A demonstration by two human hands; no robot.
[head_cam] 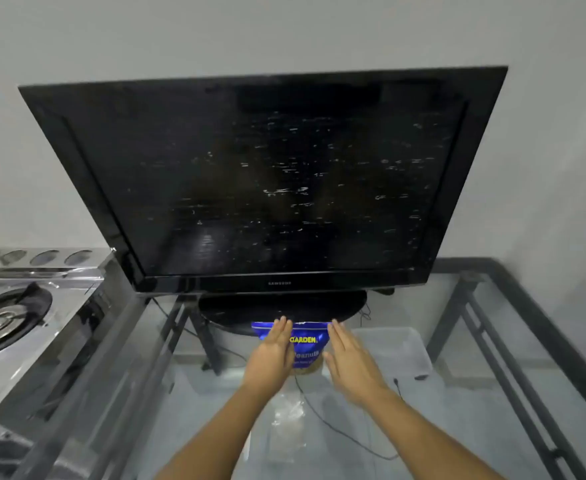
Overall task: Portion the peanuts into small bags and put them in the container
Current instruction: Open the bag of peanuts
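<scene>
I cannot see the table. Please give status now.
Both hands open: left hand, right hand flank blue peanut bag. Small bags untouched. TV stand close behind.

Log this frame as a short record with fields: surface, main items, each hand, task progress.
surface: glass table with a dark metal frame
peanut bag: blue bag, upright, in front of the TV stand
small bags: clear plastic bags lying flat, nearer the person than the blue bag
container: clear tub, right of the blue bag
left hand: flat, fingers straight, at the blue bag's left side, no grip
right hand: flat, at its right side, no grip
progress: no portioned bags visible
</scene>
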